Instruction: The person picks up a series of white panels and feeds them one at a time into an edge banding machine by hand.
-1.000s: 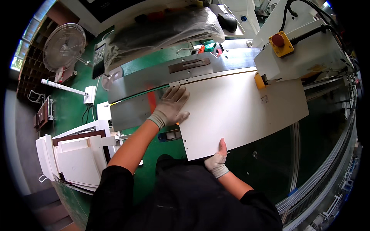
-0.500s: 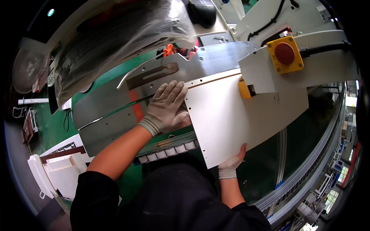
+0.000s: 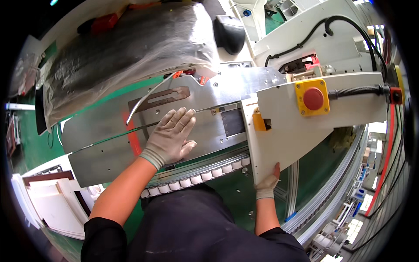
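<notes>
My left hand [image 3: 171,136], in a pale glove, lies flat with its fingers stretched out on the grey metal machine table [image 3: 107,159], beside a long narrow slot. No object is in it. A white panel [image 3: 279,146] with small holes along its left edge lies to the right, partly beneath a white machine arm [image 3: 279,98]. My gloved right hand [image 3: 267,182] grips the panel's near edge, thumb on top; the other fingers are hidden under it. A yellow block [image 3: 261,122] sits at the arm's left end, over the panel.
A yellow box with a red push button [image 3: 313,98] is mounted on the arm. Plastic-wrapped dark material [image 3: 131,52] stands at the far left. White rollers [image 3: 196,179] line the table's near side. White boards [image 3: 54,201] are stacked at the left, and metal rails [image 3: 323,198] curve at the right.
The white panel has slid right, further under the arm, uncovering more metal table and a dark rectangular part. My right hand has stayed on its edge. My view has shifted too.
</notes>
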